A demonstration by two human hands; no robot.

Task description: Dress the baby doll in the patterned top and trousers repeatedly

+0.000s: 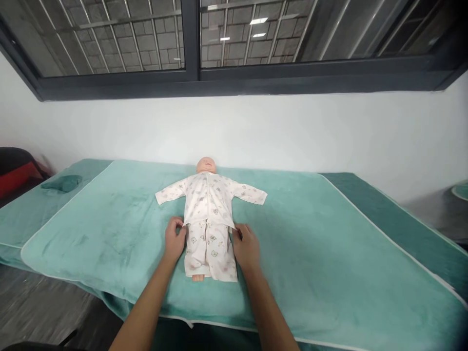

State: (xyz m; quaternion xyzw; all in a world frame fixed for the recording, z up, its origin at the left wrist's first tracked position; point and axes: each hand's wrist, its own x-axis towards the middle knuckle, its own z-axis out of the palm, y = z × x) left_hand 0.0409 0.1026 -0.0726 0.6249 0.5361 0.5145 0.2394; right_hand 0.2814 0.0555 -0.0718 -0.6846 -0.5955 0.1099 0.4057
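A baby doll (206, 165) lies on its back, its head toward the wall. It is dressed in a white printed long-sleeved top (208, 197) with both sleeves spread out sideways, and matching trousers (212, 248). Bare toes show below one trouser leg; the other foot is hidden. My left hand (174, 239) is closed at the left corner of the top's hem. At the opposite corner, my right hand (247, 246) pinches the hem between thumb and fingers. The top's lower edge overlaps the trousers' waist.
The doll rests on a bed with a green plush cover (310, 243) edged in white piping. A small dark green cushion-like item (63, 183) lies at the far left, near a red and black object (18, 173). Behind are a white wall (278, 129) and a dark-framed barred window (234, 80).
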